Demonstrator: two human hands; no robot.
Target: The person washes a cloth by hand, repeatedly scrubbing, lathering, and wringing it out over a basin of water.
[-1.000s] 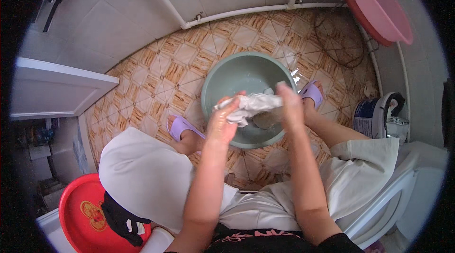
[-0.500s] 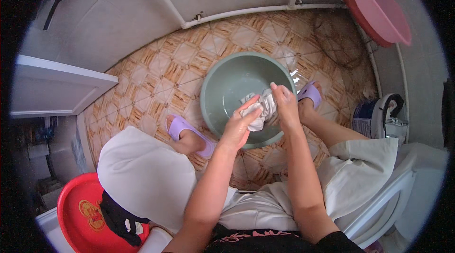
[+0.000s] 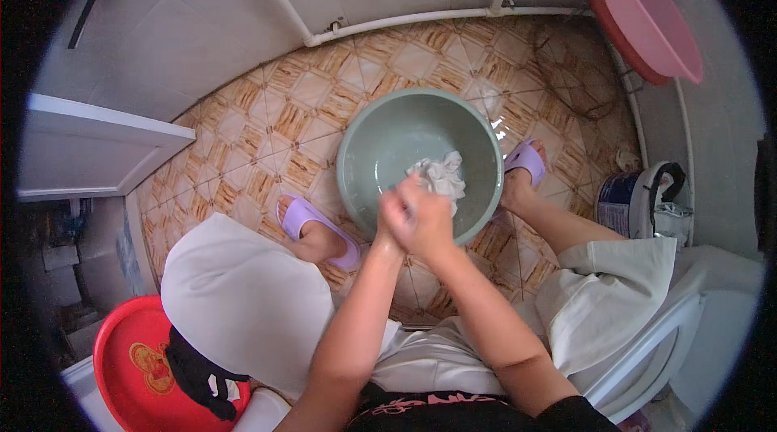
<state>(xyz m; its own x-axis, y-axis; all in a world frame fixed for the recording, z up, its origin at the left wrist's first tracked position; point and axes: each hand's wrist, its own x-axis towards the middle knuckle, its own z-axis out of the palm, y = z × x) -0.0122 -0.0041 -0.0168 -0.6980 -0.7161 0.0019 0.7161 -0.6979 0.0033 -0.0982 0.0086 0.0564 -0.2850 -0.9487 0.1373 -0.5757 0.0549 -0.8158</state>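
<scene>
A crumpled white cloth [image 3: 441,176] bunches out beyond my fingers, above the inside of a grey-green basin [image 3: 356,132]. My left hand [image 3: 392,221] and my right hand [image 3: 430,225] are pressed together over the near part of the basin. Both are closed, with part of the cloth gripped between them. Motion smears the fingers, and the gripped part is mostly hidden. The cloth's loose end shows past the right hand; whether it touches the basin's bottom is unclear.
The basin stands on a patterned tile floor [image 3: 235,136] between my feet in lilac slippers [image 3: 298,212]. A red basin [image 3: 121,351] with a black garment [image 3: 194,379] is at lower left. A white-and-blue bucket [image 3: 623,205] stands at right; pink basins [image 3: 651,19] hang beyond it.
My hands have come together from being apart on either side of the cloth. The right hand has moved left and nearer to me, and the cloth now bunches out beyond the fingers.
</scene>
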